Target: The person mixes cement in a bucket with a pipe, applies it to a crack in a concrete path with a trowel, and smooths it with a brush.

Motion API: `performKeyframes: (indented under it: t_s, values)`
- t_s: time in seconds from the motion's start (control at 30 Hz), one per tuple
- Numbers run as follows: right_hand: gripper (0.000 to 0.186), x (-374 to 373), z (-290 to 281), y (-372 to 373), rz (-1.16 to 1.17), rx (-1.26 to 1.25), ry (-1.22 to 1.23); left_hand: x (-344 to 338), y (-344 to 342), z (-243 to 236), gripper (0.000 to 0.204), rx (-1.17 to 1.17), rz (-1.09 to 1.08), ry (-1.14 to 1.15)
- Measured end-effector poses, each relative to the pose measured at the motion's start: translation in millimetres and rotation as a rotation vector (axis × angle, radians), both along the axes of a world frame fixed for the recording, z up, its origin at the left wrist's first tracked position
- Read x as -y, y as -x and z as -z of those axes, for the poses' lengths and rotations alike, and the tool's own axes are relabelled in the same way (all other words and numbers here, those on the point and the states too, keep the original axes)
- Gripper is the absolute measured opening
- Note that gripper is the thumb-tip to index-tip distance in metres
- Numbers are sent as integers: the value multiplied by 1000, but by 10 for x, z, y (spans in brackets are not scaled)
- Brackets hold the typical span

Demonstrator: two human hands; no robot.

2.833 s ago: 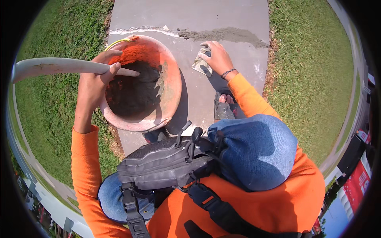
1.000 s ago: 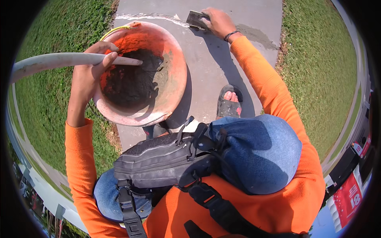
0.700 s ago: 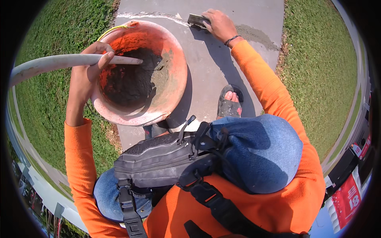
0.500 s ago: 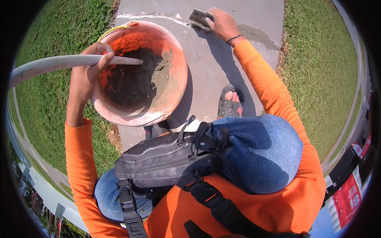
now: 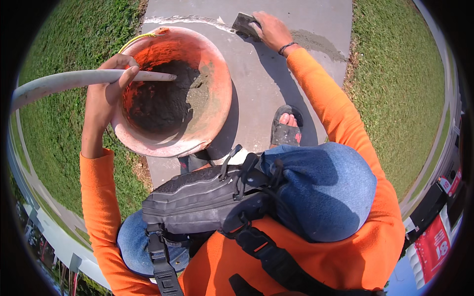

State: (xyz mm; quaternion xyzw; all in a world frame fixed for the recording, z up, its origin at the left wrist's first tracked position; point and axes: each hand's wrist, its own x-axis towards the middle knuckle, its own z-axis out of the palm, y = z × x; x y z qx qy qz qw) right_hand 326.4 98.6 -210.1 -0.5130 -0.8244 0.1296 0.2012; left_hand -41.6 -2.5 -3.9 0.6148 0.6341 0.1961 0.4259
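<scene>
Fingers and thumb of my left hand (image 5: 102, 101) close around a pale grey pole (image 5: 54, 85) at the left rim of an orange bucket (image 5: 219, 93). The pole's narrow end reaches over the wet grey mortar (image 5: 160, 106) inside; whether it touches the mortar I cannot tell. Farther off, my right hand (image 5: 274, 32) grips a trowel (image 5: 244, 23) with a dark, mortar-smeared blade, tilted above the pavement. The blade sits by the right end of a whitish crack (image 5: 185, 19). A darker strip of damp mortar (image 5: 318, 43) runs on to the right of the hand.
Grass (image 5: 400, 93) borders the grey concrete path (image 5: 252, 98) on both sides. My sandalled foot (image 5: 286, 130) rests on the path, right of the bucket. A black bag (image 5: 197, 200) lies across my lap. The bucket's yellow handle (image 5: 140, 39) lies along its far left rim.
The trowel and my right hand have shifted slightly left, and the blade has tilted more. My left hand, the pole and the bucket look almost unmoved.
</scene>
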Motion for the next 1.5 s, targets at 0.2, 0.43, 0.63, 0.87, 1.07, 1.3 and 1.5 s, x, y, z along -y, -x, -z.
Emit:
performKeyframes:
  t_s: [0.2, 0.43, 0.63, 0.87, 1.07, 1.3, 1.5]
  values:
    - [30, 25, -42, -77, 74, 70, 61, 2, -15, -10, 24, -33, -4, -13]
    - [28, 80, -120, 31, 53, -29, 62, 11, 1, -5, 23, -17, -6, -9]
    - [27, 40, 2, -74, 40, -36, 42, -9, 52, 10, 24, 11, 7, 33]
    - [29, 33, 46, -106, 68, 26, 76, 3, 62, 12, 24, -32, 3, 29]
    - [32, 32, 27, -76, 69, -3, 139, 7, 60, 16, 23, -42, -2, 16]
    - [34, 32, 69, -179, 187, -173, 179, 18, 15, 13, 20, 3, -8, -11]
    - [33, 144, 123, -159, 193, -63, 118, 14, 44, -3, 23, -15, -6, 25]
